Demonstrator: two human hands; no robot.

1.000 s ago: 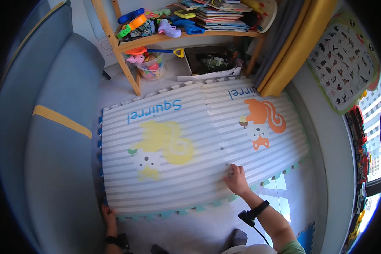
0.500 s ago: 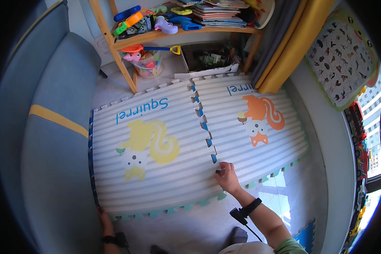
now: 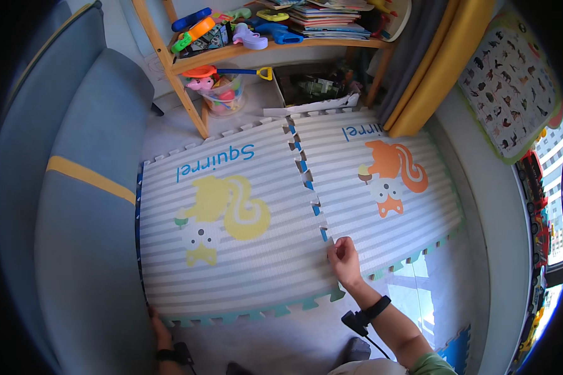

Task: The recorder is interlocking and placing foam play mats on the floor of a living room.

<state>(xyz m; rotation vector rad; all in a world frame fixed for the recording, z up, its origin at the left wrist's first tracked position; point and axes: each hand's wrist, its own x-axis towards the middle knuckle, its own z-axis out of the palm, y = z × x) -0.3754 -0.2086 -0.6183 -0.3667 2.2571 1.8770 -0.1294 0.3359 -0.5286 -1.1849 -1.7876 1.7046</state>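
A striped foam mat tile with a yellow squirrel [image 3: 275, 275] lies on the floor. Beside it, to the right, is a matching tile with an orange squirrel [image 3: 413, 231]. Blue shows through the toothed seam between them, where the teeth are not fully joined. My right hand [image 3: 345, 259] is closed in a pinch on the yellow-squirrel tile's right edge, near the seam's near end; its fingertips are partly hidden. At that tile's near left corner, my left hand [image 3: 159, 325] touches the edge, its fingers largely out of sight.
A blue-grey sofa [image 3: 94, 219] borders the tiles on the left. Behind them stand a wooden shelf [image 3: 281, 49], a clear toy bucket [image 3: 225, 100] and an open box [image 3: 316, 103]. A yellow curtain [image 3: 435, 69] hangs at the far right. A blue mat piece [image 3: 458, 350] lies near right.
The view has shifted slightly, moving the scene a little to the right. My right hand's fingers have curled in more at the seam. My left hand stays at the corner.
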